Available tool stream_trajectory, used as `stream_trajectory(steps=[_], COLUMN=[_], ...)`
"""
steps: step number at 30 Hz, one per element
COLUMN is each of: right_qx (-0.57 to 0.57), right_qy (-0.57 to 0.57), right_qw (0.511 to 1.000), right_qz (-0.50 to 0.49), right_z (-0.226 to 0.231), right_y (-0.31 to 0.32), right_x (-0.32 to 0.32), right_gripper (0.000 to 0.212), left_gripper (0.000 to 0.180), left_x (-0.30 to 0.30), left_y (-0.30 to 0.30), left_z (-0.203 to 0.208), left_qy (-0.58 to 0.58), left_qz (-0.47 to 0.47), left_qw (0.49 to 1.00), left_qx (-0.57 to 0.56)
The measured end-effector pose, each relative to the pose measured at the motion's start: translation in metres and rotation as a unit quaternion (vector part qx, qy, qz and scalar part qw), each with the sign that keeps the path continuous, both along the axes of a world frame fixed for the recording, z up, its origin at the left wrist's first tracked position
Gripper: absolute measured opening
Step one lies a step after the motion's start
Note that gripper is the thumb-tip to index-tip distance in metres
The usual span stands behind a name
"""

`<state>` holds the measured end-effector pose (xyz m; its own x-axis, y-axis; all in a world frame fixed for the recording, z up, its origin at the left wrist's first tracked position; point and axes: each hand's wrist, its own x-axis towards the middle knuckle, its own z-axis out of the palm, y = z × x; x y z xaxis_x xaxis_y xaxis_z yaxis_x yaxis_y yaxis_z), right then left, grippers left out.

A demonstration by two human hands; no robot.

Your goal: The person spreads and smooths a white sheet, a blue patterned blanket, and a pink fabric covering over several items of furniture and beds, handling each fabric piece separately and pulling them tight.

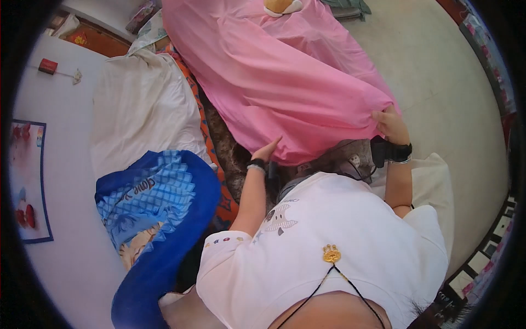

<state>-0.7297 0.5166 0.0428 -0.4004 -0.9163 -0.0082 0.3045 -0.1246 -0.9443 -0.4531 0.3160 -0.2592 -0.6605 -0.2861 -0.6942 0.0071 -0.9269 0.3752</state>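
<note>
Black cord (319,284) and a gold pendant (331,254) lie against a white shirt (356,225), short of the smooth, creased pink cloth (290,93), whose far end is cut off. The right hand (393,125) clenches its near right corner; at its near left edge the left hand (267,151) has fingers hidden, its grip unclear. Left of it, ruffled blue bedding (147,192); right, pale floor (449,109).

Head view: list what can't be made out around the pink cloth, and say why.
All in the head view:
- Pink cloth: its far end is cut off by the top edge.
- What lies directly under it: mostly hidden by the cloth itself.
- Left hand: some fingers are hidden by the cloth, so its grip is unclear.
- Tan-and-white object: cut off by the top edge; its full shape is unknown.
</note>
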Motion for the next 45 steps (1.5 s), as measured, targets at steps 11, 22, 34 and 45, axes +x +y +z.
stream_trajectory(steps=[11,22,34,45], right_qx=[0.134,-0.106,0.035,0.356], right_qy=[0.036,-0.161,-0.472,-0.465], right_qw=[0.983,0.956,0.842,0.809], right_qz=[0.118,-0.223,-0.26,0.046], right_z=[-0.028,-0.049,-0.131,-0.302], right_y=[0.028,0.043,-0.022,-0.026], right_x=[0.013,-0.045,-0.052,0.015], right_gripper=[0.051,0.031,0.033,0.075], left_gripper=[0.056,0.037,0.044,0.044], left_x=[-0.103,-0.008,0.048,0.062], left_y=[-0.005,-0.039,-0.034,-0.021], left_z=[0.109,0.191,0.236,0.242], left_qy=[0.027,0.202,0.221,0.174], left_qz=[0.143,0.215,0.364,0.377], left_qw=[0.987,0.929,0.862,0.846], left_qx=[0.065,-0.223,-0.274,-0.335])
